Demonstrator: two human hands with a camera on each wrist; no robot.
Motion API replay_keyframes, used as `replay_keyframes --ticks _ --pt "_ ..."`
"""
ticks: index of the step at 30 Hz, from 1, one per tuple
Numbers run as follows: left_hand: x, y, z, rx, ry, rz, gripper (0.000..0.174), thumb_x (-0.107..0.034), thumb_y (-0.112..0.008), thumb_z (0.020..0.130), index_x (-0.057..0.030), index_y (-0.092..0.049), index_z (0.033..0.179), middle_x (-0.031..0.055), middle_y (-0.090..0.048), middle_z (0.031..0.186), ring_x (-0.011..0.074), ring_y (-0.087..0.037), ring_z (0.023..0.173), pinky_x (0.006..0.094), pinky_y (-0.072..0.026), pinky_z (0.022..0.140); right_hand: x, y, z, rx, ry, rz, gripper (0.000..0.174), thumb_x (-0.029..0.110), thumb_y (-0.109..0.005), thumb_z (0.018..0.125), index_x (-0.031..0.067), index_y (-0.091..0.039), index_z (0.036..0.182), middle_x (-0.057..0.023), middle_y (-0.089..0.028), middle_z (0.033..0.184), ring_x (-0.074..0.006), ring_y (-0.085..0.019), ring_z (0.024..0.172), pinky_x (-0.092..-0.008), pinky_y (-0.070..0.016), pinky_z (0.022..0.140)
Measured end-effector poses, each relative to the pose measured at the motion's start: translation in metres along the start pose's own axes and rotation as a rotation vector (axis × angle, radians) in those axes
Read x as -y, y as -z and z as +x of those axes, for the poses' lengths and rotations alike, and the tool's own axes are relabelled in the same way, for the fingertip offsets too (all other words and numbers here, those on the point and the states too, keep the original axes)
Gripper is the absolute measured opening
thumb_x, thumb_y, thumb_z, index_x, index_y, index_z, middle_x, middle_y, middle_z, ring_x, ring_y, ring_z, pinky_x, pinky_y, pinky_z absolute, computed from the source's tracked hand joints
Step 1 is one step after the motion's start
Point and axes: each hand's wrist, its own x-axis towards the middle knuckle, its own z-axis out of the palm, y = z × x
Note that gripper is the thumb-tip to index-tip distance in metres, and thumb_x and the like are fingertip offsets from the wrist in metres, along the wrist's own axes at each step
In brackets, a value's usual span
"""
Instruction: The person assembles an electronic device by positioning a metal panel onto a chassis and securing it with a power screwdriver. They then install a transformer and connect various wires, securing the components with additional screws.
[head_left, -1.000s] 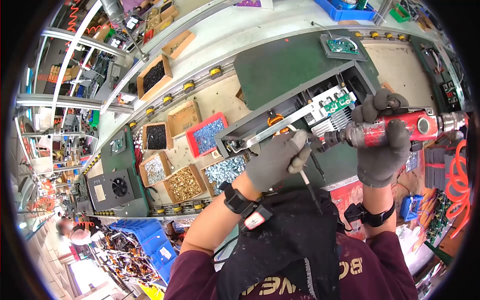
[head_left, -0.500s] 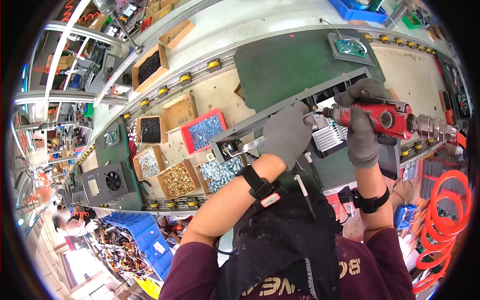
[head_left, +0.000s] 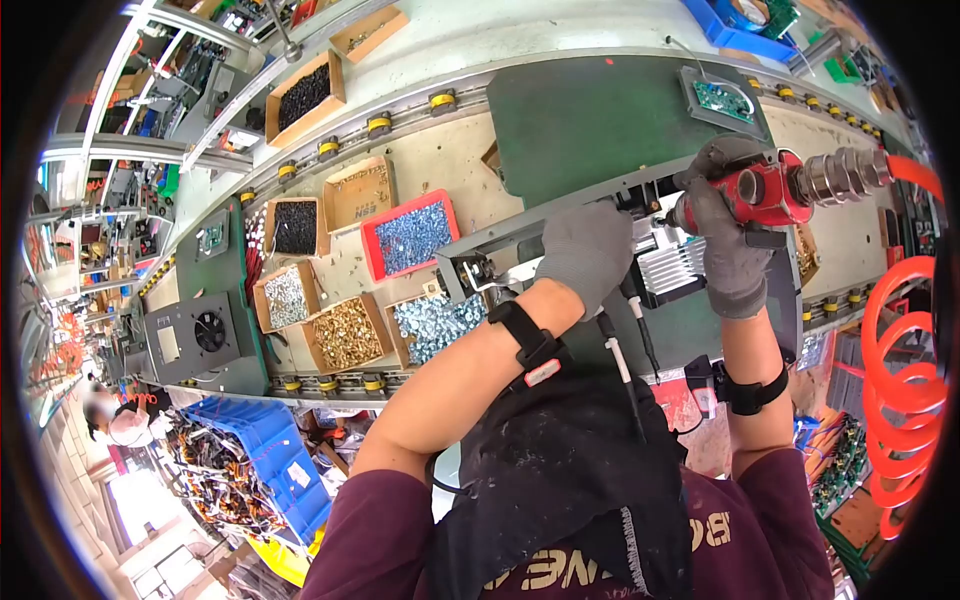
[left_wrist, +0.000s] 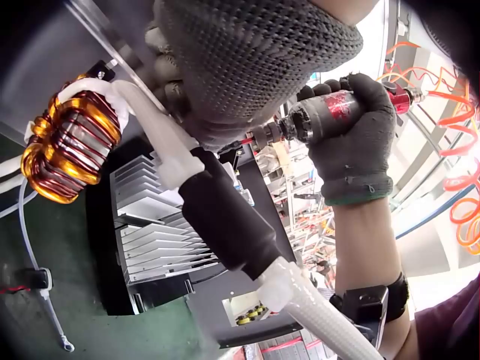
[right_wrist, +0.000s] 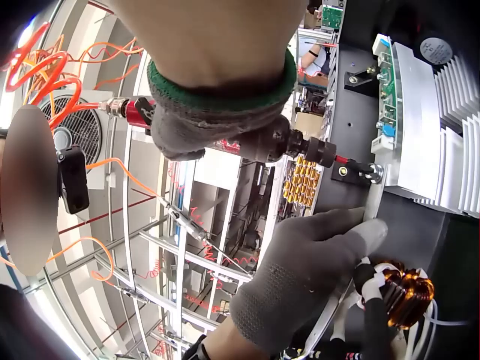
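Note:
My right hand [head_left: 730,235] grips a red pneumatic screwdriver [head_left: 775,190]. Its bit meets a bolt [right_wrist: 373,173] at the end of a flat metal bar [right_wrist: 373,201], inside a dark grey metal case [head_left: 505,237]. Close beside that bolt, my left hand [head_left: 590,255] pinches the bar between thumb and fingers. Silver heat sinks [head_left: 675,270] with a green circuit board [right_wrist: 386,94] along one side sit in the case. Below the left hand, a copper-wound coil [left_wrist: 71,142] and a white-sleeved cable [left_wrist: 154,131] show. Both hands wear grey gloves.
Left of the case stand a red tray [head_left: 455,215] of bluish fasteners and cardboard boxes of brass [head_left: 348,333], silver and black ones. A circuit board [head_left: 722,100] lies on the green mat [head_left: 570,120]. A coiled red air hose [head_left: 905,375] hangs at the right.
The left hand has moved up from the cables beside the screwdriver's tip to the metal bar in the case. The screwdriver has risen, its bit now at the bar's bolt.

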Motion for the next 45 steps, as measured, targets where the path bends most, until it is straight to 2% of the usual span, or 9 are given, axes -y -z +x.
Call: replay_keyframes --ticks 3,8,12,14,15,17,21,38,45 --pt "-0.001 0.003 0.004 0.137 0.026 0.025 0.023 -0.033 -0.058 0.087 -0.0149 -0.067 0.098 0.0063 -0.065 0.092 0.0251 -0.064 0.089 0.0400 -0.0505 0.071 0.002 -0.010 0.005 0.067 0.160 -0.316 0.007 0.004 -0.062 0.082 0.0017 -0.057 0.086 -0.0020 -0.056 0.078 -0.0121 -0.055 0.071 -0.0246 -0.0460 0.066" --pt "0.000 0.009 0.003 0.234 0.056 -0.028 0.024 -0.032 -0.058 0.087 -0.0126 -0.066 0.100 0.0093 -0.065 0.094 0.0285 -0.064 0.089 0.0396 -0.0511 0.071 -0.010 -0.007 0.007 0.024 0.087 -0.137 0.019 -0.006 -0.065 0.074 0.0033 -0.057 0.088 -0.0028 -0.057 0.080 -0.0100 -0.055 0.071 -0.0241 -0.0464 0.066" --pt "0.005 0.012 -0.016 0.100 0.028 -0.052 0.021 -0.023 -0.056 0.089 -0.0092 -0.064 0.103 0.0092 -0.065 0.097 0.0246 -0.065 0.085 0.0375 -0.0516 0.069 -0.003 -0.003 0.003 0.097 0.158 -0.320 0.013 0.003 -0.064 0.079 0.0032 -0.056 0.090 -0.0030 -0.058 0.081 -0.0105 -0.055 0.073 -0.0242 -0.0467 0.067" --pt "0.015 0.010 -0.032 0.049 0.072 -1.020 0.024 -0.014 -0.051 0.093 -0.0041 -0.058 0.114 0.0114 -0.063 0.098 0.0190 -0.064 0.082 0.0307 -0.0517 0.065 0.000 0.000 0.002 0.141 0.152 -0.275 0.015 0.005 -0.063 0.080 0.0033 -0.057 0.093 -0.0036 -0.058 0.083 -0.0114 -0.056 0.076 -0.0257 -0.0476 0.069" --pt "0.018 0.012 -0.038 0.047 0.068 -1.019 0.024 -0.014 -0.051 0.093 -0.0041 -0.058 0.114 0.0114 -0.063 0.098 0.0190 -0.064 0.082 0.0307 -0.0517 0.065 0.003 0.001 0.001 0.154 0.151 -0.261 0.016 0.006 -0.063 0.080 0.0033 -0.057 0.095 -0.0038 -0.058 0.084 -0.0117 -0.057 0.077 -0.0262 -0.0479 0.070" --pt "0.019 0.019 -0.047 0.187 0.291 -1.806 0.031 -0.011 -0.046 0.096 0.0028 -0.047 0.124 0.0128 -0.060 0.096 0.0144 -0.061 0.080 0.0225 -0.0501 0.061 0.021 0.001 0.001 0.167 -0.082 -0.003 0.023 0.003 -0.064 0.077 0.0032 -0.057 0.099 -0.0041 -0.058 0.085 -0.0120 -0.058 0.081 -0.0275 -0.0487 0.073" --pt "0.022 0.018 -0.049 0.382 0.290 -2.058 0.029 -0.021 -0.048 0.098 0.0038 -0.049 0.112 0.0109 -0.060 0.087 0.0120 -0.058 0.070 0.0191 -0.0462 0.053 0.044 0.009 -0.017 0.114 0.069 0.353 0.033 0.007 -0.060 0.080 0.0047 -0.052 0.112 -0.0083 -0.054 0.097 -0.0192 -0.055 0.087 -0.0372 -0.0494 0.078" --pt "-0.012 -0.006 -0.048 0.419 0.158 -2.254 0.023 -0.020 -0.054 0.095 0.0018 -0.055 0.103 0.0037 -0.054 0.083 0.0085 -0.049 0.065 0.0219 -0.0429 0.057 0.080 0.027 -0.049 0.167 0.142 0.467 0.041 0.018 -0.065 0.077 0.0098 -0.049 0.114 -0.0091 -0.051 0.097 -0.0219 -0.052 0.085 -0.0456 -0.0485 0.083" --pt "-0.018 0.004 -0.055 0.278 0.144 -1.882 0.021 -0.019 -0.053 0.095 0.0012 -0.055 0.100 0.0019 -0.052 0.076 0.0082 -0.044 0.063 0.0214 -0.0401 0.057 0.083 0.030 -0.048 0.247 0.110 0.491 0.040 0.012 -0.063 0.074 0.0091 -0.048 0.112 -0.0091 -0.052 0.097 -0.0210 -0.054 0.081 -0.0453 -0.0508 0.082"
